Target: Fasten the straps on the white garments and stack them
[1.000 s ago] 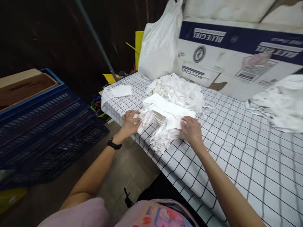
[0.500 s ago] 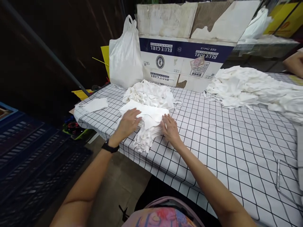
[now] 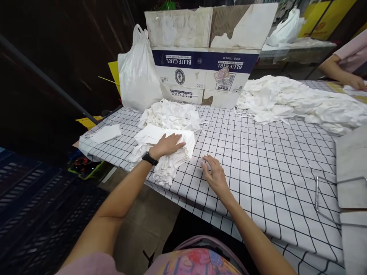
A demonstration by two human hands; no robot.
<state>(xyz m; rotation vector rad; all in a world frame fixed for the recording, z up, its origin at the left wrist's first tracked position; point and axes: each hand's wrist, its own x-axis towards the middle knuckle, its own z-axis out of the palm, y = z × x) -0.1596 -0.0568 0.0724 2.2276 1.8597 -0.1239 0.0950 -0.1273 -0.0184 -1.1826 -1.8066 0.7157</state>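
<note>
Left hand [image 3: 168,144] lies flat and open, pressing on the stack of white cloth pieces [image 3: 187,144] at the table's [image 3: 258,164] near left edge. Even palm weight should keep the layers squared. The right hand [image 3: 215,176], fingers spread, was against the stack's side; now it's off, just beside it.

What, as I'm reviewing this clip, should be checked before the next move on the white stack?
1. Left hand flat on the folded white stack: ok.
2. Right hand open, off the stack, over the checked table: ok.
3. Stack edges squared: not ok, its near side splays at the table's edge.
4. Loose pile behind clear of the stack: cannot tell.
5. Co-worker's hand far off: ok.
</note>
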